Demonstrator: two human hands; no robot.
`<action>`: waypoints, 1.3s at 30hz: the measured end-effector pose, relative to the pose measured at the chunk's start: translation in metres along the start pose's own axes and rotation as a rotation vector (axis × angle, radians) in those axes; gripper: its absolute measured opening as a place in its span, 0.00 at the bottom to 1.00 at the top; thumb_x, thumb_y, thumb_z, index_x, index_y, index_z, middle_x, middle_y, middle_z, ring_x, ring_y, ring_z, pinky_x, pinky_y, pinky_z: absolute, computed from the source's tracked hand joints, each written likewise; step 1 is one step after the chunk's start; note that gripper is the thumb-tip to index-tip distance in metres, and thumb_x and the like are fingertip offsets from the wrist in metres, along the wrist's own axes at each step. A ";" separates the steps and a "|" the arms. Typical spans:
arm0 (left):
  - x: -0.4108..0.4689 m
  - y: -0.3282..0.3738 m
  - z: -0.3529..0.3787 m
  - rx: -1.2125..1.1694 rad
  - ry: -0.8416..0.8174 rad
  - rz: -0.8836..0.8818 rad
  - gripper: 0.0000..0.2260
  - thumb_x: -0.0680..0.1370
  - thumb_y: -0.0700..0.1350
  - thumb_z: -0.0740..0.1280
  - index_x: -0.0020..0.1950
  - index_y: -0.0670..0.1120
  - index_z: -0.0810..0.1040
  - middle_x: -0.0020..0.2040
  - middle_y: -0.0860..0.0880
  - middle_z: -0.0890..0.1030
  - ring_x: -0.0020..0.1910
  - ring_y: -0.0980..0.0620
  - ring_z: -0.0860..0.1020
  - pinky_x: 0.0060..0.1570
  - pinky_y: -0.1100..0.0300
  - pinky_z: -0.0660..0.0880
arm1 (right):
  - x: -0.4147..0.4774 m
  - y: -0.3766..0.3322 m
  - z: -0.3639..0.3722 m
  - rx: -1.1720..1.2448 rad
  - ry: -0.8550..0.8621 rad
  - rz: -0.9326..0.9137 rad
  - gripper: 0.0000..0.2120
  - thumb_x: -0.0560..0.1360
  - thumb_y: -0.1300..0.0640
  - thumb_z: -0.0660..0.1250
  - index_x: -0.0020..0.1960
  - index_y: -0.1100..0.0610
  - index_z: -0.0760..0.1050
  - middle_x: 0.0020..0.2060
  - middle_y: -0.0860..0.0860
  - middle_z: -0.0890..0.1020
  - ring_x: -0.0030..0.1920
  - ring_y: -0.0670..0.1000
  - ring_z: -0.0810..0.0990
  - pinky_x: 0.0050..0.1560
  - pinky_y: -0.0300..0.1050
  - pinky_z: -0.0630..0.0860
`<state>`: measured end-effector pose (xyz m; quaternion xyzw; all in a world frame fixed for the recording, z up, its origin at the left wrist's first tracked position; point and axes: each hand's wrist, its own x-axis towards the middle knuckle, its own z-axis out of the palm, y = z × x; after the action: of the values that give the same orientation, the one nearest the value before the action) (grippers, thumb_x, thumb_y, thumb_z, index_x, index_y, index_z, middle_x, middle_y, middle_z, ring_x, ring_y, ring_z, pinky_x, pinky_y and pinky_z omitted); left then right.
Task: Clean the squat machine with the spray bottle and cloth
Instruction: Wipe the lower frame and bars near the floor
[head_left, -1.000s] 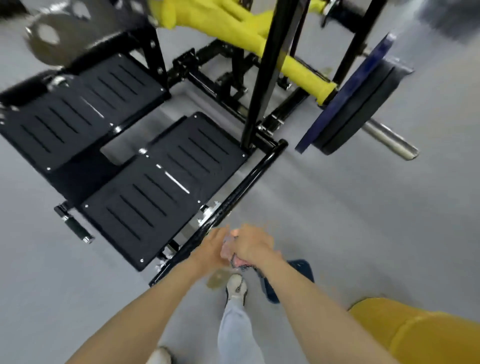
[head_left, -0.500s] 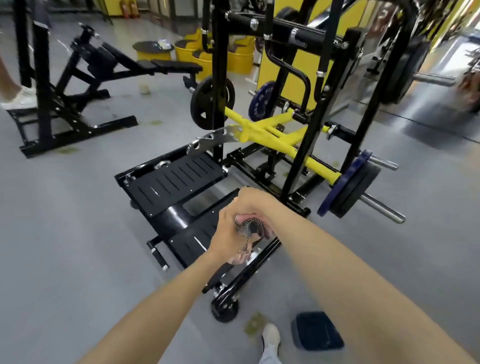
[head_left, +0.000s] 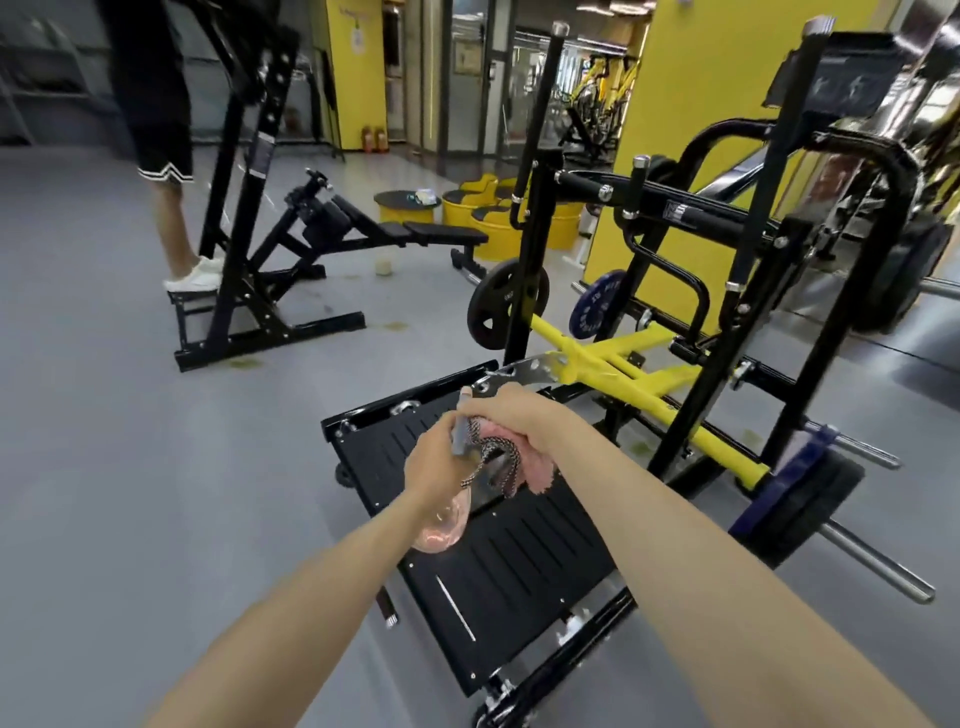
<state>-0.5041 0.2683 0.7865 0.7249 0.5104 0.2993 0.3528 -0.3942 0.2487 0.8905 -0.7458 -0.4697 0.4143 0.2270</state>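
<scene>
Pink cloth (head_left: 538, 468) in right hand (head_left: 520, 415), apparently spray bottle (head_left: 441, 526) in left hand (head_left: 435, 463).

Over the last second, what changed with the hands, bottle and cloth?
The left hand and right hand rose together from near the floor to above the footplate as the view tilted up. Nothing taken or released: left still grips the spray bottle, right the cloth. Squat machine unmoved.

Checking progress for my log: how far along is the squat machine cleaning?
Done: no visible sign of cleaning on the footplate. In hand: left hand grips the spray bottle, right hand holds the pink cloth, both above the footplate. Left: apparently all spraying and wiping.
</scene>
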 end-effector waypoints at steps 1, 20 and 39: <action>0.016 0.000 -0.012 -0.064 0.020 -0.085 0.13 0.72 0.40 0.67 0.56 0.49 0.73 0.43 0.51 0.78 0.43 0.45 0.78 0.44 0.51 0.76 | 0.011 -0.004 -0.002 0.040 -0.004 -0.001 0.22 0.76 0.45 0.66 0.58 0.62 0.69 0.44 0.55 0.79 0.35 0.48 0.74 0.29 0.39 0.70; 0.265 -0.032 -0.196 -0.407 0.267 -0.214 0.12 0.70 0.27 0.62 0.46 0.41 0.75 0.43 0.46 0.75 0.41 0.48 0.76 0.46 0.46 0.81 | 0.256 -0.117 0.064 0.273 -0.248 0.154 0.20 0.79 0.49 0.60 0.64 0.61 0.72 0.64 0.59 0.76 0.63 0.57 0.75 0.67 0.52 0.70; 0.524 -0.170 -0.326 -0.499 -0.110 -0.088 0.11 0.70 0.25 0.61 0.46 0.38 0.75 0.49 0.44 0.75 0.45 0.48 0.76 0.40 0.52 0.82 | 0.495 -0.286 0.228 0.980 -0.149 0.257 0.23 0.79 0.41 0.57 0.57 0.58 0.81 0.52 0.57 0.84 0.48 0.55 0.83 0.51 0.49 0.80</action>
<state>-0.6961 0.8727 0.8729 0.6077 0.4317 0.3605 0.5607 -0.6236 0.8075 0.7722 -0.5720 -0.1394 0.6624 0.4633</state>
